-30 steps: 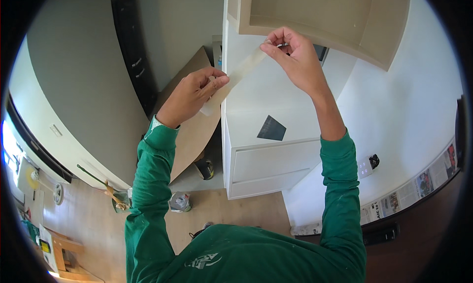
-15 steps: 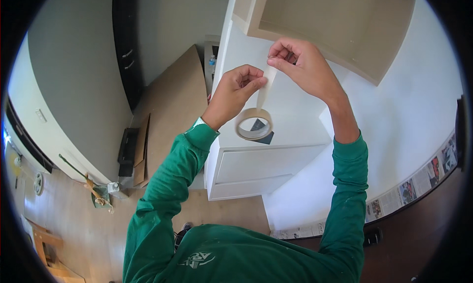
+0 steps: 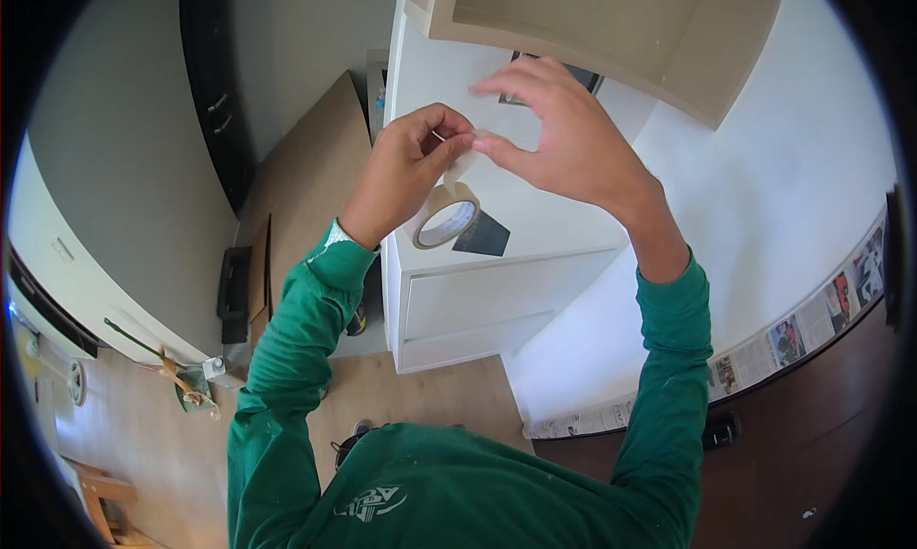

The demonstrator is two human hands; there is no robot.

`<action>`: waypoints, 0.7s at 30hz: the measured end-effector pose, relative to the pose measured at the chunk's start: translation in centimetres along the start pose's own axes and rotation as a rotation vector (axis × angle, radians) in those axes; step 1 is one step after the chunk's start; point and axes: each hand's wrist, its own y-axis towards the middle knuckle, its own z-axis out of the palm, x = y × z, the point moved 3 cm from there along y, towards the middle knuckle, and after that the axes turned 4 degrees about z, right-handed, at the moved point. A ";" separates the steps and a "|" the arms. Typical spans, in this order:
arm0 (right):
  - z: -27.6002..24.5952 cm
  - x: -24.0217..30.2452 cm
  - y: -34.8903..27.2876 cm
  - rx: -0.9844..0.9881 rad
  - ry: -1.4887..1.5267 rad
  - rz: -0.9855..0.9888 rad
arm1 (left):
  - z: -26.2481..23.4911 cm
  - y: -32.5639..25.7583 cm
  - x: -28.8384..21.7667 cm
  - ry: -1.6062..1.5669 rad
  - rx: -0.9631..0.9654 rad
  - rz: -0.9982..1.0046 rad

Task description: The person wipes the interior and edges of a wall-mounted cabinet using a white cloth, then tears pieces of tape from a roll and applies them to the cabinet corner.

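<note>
My left hand (image 3: 406, 167), raised over a white cabinet, pinches a cream strip of masking tape (image 3: 459, 172) between thumb and fingers. From that strip hangs the roll of masking tape (image 3: 436, 202), its open ring facing up toward me. Close beside it is my right hand (image 3: 583, 143), its fingers spread and slightly blurred. The right thumb touches the tape end at the left fingertips, while the other right fingers stand apart from it. A dark grey flat piece (image 3: 484, 236) lies on the white cabinet (image 3: 516, 296), partly hidden by the roll.
A beige open box-like shelf (image 3: 611, 23) juts out above the cabinet, with a dark-framed item (image 3: 585, 77) beneath its edge. Brown boards (image 3: 310, 157) lean at the left. Newspaper strips (image 3: 750, 366) line the white surface's edge at right. A broom and dustpan (image 3: 191, 387) are at lower left.
My right fingers have opened from a pinch. Both hands and the hanging roll have shifted left in view, the hands closer together. The dark-framed item under the shelf now shows.
</note>
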 end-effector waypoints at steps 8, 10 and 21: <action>2.2 0.1 -0.7 0.161 -0.144 -0.005 | 0.6 -1.1 -0.4 0.137 0.046 0.009; 2.7 0.1 -1.2 0.107 -0.189 -0.061 | 0.7 -1.3 -0.2 0.170 0.047 0.015; 5.2 -3.5 -2.5 0.237 0.140 0.121 | 1.6 -2.0 2.5 0.118 0.104 -0.045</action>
